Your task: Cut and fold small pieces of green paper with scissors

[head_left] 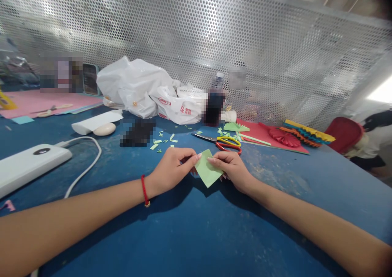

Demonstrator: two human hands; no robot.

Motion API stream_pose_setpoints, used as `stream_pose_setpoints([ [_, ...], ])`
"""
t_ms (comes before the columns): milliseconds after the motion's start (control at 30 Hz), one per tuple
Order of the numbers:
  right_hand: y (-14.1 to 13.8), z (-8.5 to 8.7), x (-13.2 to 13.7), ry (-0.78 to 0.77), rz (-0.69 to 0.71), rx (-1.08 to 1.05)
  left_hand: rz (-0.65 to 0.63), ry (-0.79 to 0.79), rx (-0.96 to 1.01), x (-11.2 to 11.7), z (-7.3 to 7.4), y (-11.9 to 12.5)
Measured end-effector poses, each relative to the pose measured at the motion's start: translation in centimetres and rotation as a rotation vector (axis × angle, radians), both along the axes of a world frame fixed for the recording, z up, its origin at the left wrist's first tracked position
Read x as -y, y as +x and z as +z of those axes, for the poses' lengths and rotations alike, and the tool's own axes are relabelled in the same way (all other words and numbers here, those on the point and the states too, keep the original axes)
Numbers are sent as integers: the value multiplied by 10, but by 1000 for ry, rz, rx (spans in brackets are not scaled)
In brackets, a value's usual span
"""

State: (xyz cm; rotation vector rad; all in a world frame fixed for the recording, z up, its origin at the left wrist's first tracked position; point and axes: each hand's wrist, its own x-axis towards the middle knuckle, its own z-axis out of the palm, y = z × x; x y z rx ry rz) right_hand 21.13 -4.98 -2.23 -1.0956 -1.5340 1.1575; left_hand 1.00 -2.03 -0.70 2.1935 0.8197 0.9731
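A small light green square of paper (208, 171) is held up between both hands, one corner pointing down toward me. My left hand (174, 166) pinches its left corner between thumb and fingers. On the opposite side, my right hand (234, 170) grips the right edge, thumb on top and the other fingers partly hidden beneath. Just beyond the hands lie scissors (228, 143) with yellow and red handles, blades pointing left. Cut green paper scraps (157, 142) are scattered behind my left hand, with more near the scissors.
White plastic bags (134, 85) stand against the perforated metal panel (190, 32). Red paper (260, 132) with folded paper fans (306, 132) lies at the right. A white power bank (33, 166) with a cable is at the left, near a pale computer mouse (104, 129). A person (372, 136) is at far right.
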Motion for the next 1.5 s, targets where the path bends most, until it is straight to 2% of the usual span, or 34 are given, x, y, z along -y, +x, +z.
stream_pose_setpoints([
  [133,0,4,5,23,106,87,13,2,60,3,1,2],
  [267,-1,7,10,61,195,141,-23,32,-9,4,-2,3],
  [367,-1,7,9,38,197,118,-59,41,-38,2,-4,4],
  [600,3,2,4,-56,220,-99,-182,32,-54,1,-4,2],
  [833,4,2,5,-70,235,-111,-200,86,-110,6,-7,2],
  [1033,5,5,7,-117,313,-78,-269,95,-101,10,-7,2],
  [1133,5,8,6,-132,346,-66,-218,50,-9,9,-6,1],
  [1300,10,9,2,-175,371,-132,8,-4,200,2,-6,3],
  [1400,13,8,-1,-139,360,-229,113,-146,344,-4,-6,5],
  [1500,13,5,-2,-74,329,-269,116,-313,436,-7,-5,6],
])
